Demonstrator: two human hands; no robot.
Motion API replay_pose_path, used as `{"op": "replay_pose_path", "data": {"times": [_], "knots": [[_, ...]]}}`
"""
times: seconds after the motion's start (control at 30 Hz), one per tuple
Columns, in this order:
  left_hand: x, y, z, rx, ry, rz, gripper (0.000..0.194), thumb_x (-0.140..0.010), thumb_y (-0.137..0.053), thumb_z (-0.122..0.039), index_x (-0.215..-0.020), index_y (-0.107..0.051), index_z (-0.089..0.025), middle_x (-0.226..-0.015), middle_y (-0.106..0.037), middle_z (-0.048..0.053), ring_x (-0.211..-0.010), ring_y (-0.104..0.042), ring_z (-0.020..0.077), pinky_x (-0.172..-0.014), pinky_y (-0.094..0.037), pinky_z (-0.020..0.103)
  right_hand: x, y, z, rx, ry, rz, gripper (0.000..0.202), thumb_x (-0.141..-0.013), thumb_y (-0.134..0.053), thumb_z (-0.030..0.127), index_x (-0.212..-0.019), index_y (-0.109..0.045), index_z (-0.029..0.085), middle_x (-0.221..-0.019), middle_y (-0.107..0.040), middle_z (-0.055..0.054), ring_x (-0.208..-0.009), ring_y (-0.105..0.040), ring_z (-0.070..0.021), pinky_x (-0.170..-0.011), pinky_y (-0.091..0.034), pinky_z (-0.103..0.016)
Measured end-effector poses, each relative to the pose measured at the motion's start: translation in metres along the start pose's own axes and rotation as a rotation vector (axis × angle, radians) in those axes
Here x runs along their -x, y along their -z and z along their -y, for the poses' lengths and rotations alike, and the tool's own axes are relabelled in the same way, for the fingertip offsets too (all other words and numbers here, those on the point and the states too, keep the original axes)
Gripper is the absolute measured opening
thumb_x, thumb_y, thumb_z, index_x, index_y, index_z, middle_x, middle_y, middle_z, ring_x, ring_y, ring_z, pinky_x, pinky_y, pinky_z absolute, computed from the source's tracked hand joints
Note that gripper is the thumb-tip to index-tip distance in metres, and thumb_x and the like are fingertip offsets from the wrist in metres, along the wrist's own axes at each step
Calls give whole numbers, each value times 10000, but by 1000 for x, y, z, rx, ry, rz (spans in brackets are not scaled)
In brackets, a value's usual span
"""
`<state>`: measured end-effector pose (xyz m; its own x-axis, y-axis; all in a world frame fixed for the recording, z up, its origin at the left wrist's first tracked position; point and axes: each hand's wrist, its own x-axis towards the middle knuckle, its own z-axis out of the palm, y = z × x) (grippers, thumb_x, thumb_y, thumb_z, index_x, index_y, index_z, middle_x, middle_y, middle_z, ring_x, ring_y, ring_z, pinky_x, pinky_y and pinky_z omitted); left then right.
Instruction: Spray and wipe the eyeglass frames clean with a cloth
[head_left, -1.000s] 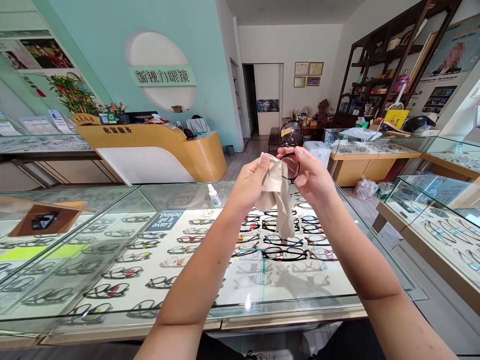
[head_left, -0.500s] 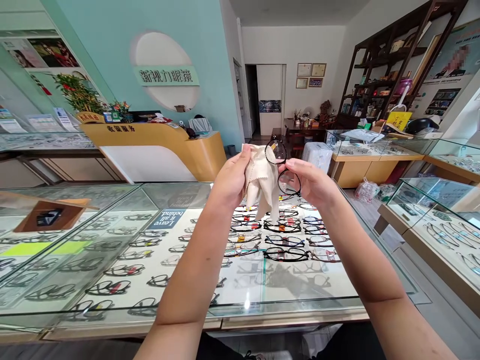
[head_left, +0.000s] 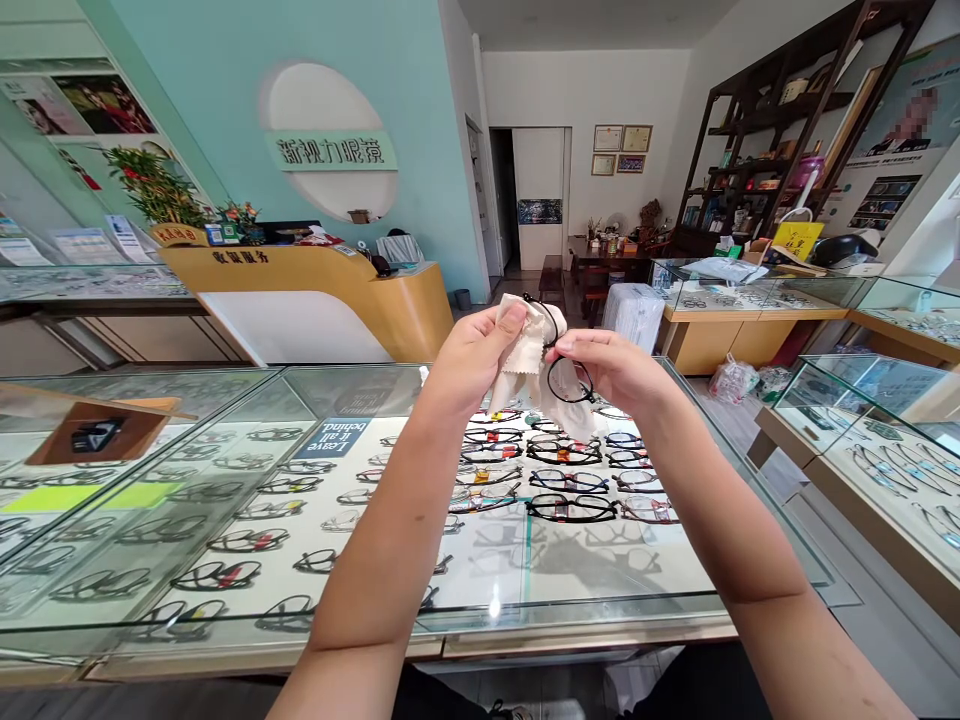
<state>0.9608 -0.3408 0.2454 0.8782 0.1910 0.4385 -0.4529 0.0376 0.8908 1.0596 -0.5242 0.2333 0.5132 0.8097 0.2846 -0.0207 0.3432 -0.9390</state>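
Observation:
My left hand (head_left: 480, 352) pinches a cream cleaning cloth (head_left: 523, 352) with a zigzag edge, thumb on top. The cloth covers part of the upper lens of a pair of round, black-framed eyeglasses (head_left: 571, 381). My right hand (head_left: 611, 368) grips these glasses near the bridge, between thumb and fingers. They are tilted, with the lower lens uncovered and the cloth's loose end hanging behind it. Both hands are raised above the glass display case (head_left: 480, 612). Fingers behind the cloth are hidden.
Under the glass lie rows of eyeglass frames (head_left: 571, 508) and a blue sign (head_left: 335, 438). A wooden holder (head_left: 101, 434) sits at the left. More showcases (head_left: 892, 440) stand to the right. Beyond are a yellow service counter (head_left: 300, 290) and a wrapped white box (head_left: 634, 312).
The cloth and the glasses have come together: the cloth now wraps over the upper lens, which was bare before. My left hand moved slightly right; the glasses shifted slightly down and left.

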Motion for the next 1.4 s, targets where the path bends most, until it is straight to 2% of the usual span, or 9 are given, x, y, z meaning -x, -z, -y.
{"op": "replay_pose_path", "data": {"times": [0.3,0.4,0.57,0.7,0.8,0.93,1.07,1.23,1.4], "knots": [[4,-4,0,-52,-38,78,524,-679,-1071,-519,-971,-796,-182,-841,-779,38,-686,-677,158,-626,-547,242,2,2,4,-80,-52,52,373,-724,-1054,459,-812,-848,160,-731,-753,-9,-610,-631,-102,-584,-521,-205],[5,-12,6,-77,-104,4,537,-643,-1084,-525,-924,-777,-185,-789,-758,23,-654,-650,149,-602,-524,233,5,1,6,-91,-58,89,380,-742,-1051,455,-811,-835,150,-733,-747,-6,-621,-626,-94,-606,-524,-199],[3,-31,20,-113,-307,-173,493,-852,-926,-662,-895,-785,-191,-778,-714,12,-644,-580,114,-601,-480,221,5,-4,3,-81,-72,133,440,-718,-1056,491,-830,-826,134,-774,-768,-31,-673,-671,-122,-659,-551,-224],[2,-36,23,-124,-371,-295,594,-891,-827,-776,-790,-720,-201,-675,-609,-8,-595,-500,117,-568,-423,250,5,-8,3,-22,-75,125,480,-730,-1044,541,-829,-816,130,-742,-731,-11,-663,-634,-104,-648,-518,-201],[2,-27,17,-91,-257,-163,644,-911,-781,-807,-731,-670,-199,-633,-597,3,-560,-512,130,-539,-416,268,8,-5,8,-11,-41,109,447,-746,-1037,518,-825,-819,136,-765,-733,-11,-678,-633,-99,-655,-520,-191],[1,-8,6,-18,-109,102,527,-880,-893,-686,-878,-752,-179,-762,-713,35,-638,-607,142,-596,-493,255,11,4,15,3,-40,95,387,-836,-969,506,-853,-823,148,-683,-679,9,-563,-552,-89,-541,-465,-197],[4,-5,0,-27,-55,191,458,-821,-990,-539,-994,-757,-185,-853,-764,37,-696,-668,153,-649,-545,248,12,6,18,-18,-46,109,380,-849,-956,490,-866,-815,137,-649,-642,18,-533,-522,-86,-524,-460,-199],[7,-20,6,-84,-171,8,531,-691,-1061,-545,-930,-747,-189,-802,-738,7,-670,-632,135,-632,-529,227,13,-2,16,-76,-56,157,387,-817,-997,463,-846,-792,136,-652,-637,29,-533,-525,-79,-556,-500,-194],[6,-34,20,-165,-307,-185,525,-864,-891,-704,-929,-775,-196,-817,-748,27,-671,-631,138,-614,-517,239,11,-7,13,-93,-41,173,414,-791,-1014,471,-834,-783,130,-604,-587,52,-539,-533,-83,-588,-521,-196]]}}
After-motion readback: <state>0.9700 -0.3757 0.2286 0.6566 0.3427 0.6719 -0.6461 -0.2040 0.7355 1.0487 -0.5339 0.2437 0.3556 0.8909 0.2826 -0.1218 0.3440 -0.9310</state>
